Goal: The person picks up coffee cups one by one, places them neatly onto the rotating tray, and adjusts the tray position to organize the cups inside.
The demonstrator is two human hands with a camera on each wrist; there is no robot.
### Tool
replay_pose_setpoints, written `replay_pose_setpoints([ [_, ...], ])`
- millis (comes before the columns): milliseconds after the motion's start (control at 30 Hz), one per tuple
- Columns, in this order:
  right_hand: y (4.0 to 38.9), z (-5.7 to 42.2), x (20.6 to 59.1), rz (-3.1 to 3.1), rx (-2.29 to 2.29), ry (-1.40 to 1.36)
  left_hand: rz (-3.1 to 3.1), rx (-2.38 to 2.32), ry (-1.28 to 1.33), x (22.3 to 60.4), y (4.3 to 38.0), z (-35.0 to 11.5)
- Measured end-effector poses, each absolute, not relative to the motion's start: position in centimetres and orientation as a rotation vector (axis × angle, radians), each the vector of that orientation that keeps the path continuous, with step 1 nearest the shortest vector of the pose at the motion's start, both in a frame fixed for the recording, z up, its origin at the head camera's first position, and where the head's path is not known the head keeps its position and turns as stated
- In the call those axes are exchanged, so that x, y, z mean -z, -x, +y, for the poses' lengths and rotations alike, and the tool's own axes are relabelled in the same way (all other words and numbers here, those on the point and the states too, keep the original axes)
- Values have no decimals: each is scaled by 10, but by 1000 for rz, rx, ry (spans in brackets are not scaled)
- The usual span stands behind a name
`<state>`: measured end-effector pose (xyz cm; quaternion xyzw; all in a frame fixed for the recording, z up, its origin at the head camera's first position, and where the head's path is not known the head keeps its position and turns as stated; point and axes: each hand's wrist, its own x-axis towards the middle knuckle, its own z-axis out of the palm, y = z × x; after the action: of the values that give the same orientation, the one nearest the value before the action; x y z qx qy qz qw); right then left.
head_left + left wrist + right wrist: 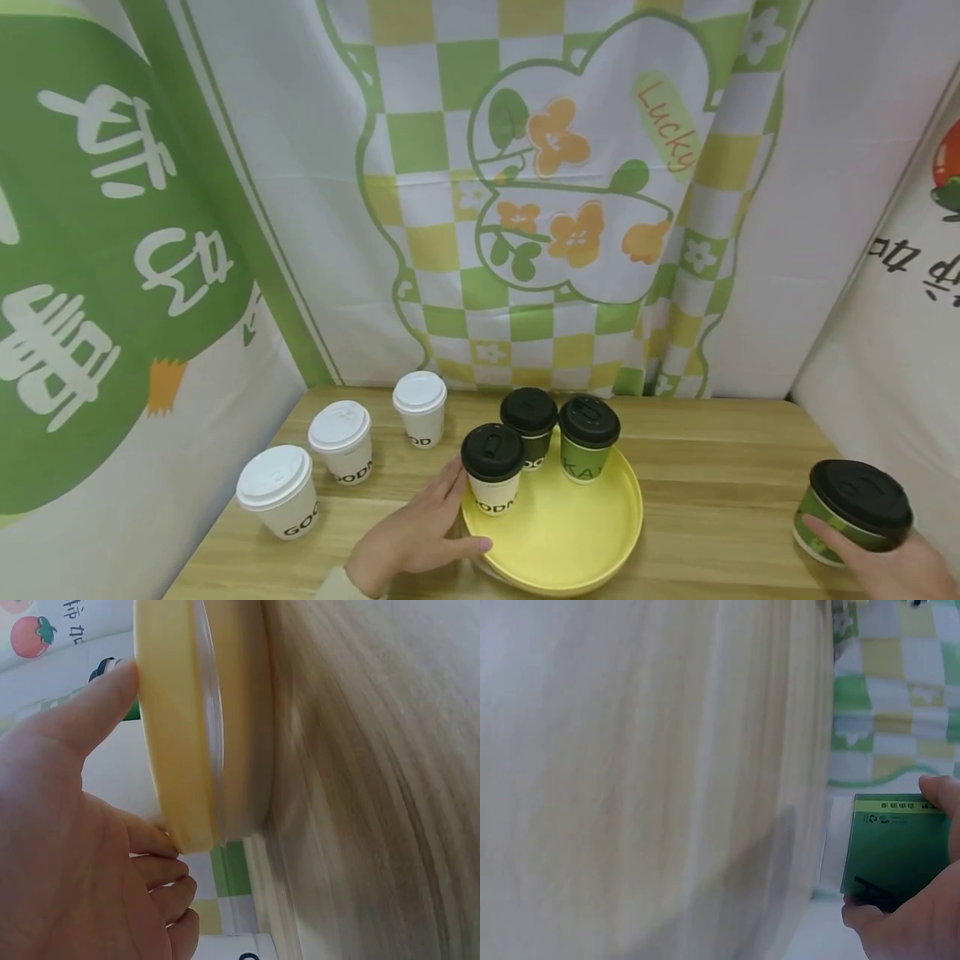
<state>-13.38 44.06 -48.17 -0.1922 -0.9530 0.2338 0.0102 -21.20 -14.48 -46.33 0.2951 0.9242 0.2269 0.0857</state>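
Note:
At the right, my right hand (903,568) grips a green paper cup (813,533) with a black lid (862,496). In the right wrist view, thumb and fingers stand on opposite sides of that green cup (896,847). My left hand (412,533) rests spread against the left rim of a round yellow tray (577,533). Close up, thumb and fingertips touch the tray's edge (176,735). On the tray stand three black-lidded cups: a white one (495,492) beside the left fingers, a dark one (534,448) behind it and a green one (583,460).
Left of the tray, three white cups with white lids (277,492) (341,442) (420,408) stand in a slanting row on the wooden table (705,500). Printed cloth (420,275) hangs behind the table and along both sides.

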Motion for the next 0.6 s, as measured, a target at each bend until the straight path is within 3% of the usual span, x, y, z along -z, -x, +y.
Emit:
replay_pose_setpoints([
  [67,139,422,471,-2869,-934,968,2748,-686,-886,463,212,-146],
  [600,154,308,427,-2872,-1090,301,2764,-640,-891,461,212,-146],
])
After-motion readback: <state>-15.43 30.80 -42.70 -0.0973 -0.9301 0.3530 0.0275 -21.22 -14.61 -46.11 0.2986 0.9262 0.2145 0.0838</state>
